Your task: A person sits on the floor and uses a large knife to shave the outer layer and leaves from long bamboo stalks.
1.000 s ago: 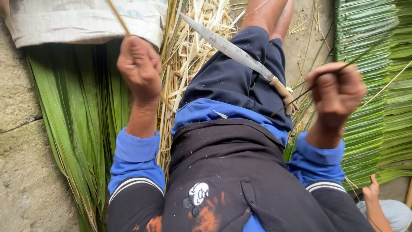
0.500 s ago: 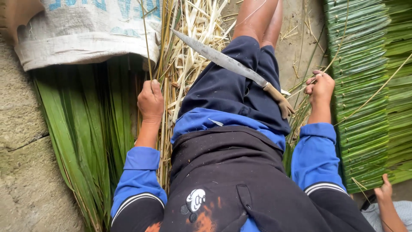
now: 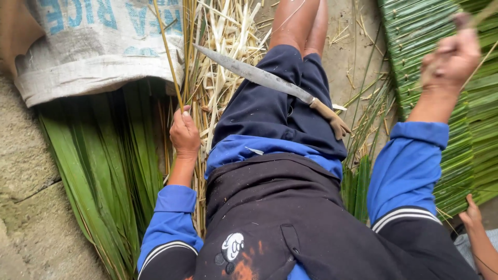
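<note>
My left hand point(image 3: 184, 132) is closed on a thin yellowish leaf rib point(image 3: 167, 52) that rises up and to the left, beside a bundle of pale dry ribs point(image 3: 223, 36) on the ground. My right hand point(image 3: 450, 57), blurred and raised at the upper right, is closed on a thin green leaf strip over the pile of stacked green leaf strips point(image 3: 467, 119). A long knife point(image 3: 264, 78) with a pale wooden handle lies loose across my lap on the dark blue shorts, touched by neither hand.
Long green palm leaves point(image 3: 104, 161) lie on the left under a white woven sack point(image 3: 98, 46). A concrete slab point(image 3: 26, 207) lies at the far left. Another person's hand point(image 3: 474, 218) shows at the bottom right. My bare legs stretch out ahead.
My right hand has swung up and to the right, over the green pile. My left hand stays low by the dry ribs, after dropping from its raised position a second ago.
</note>
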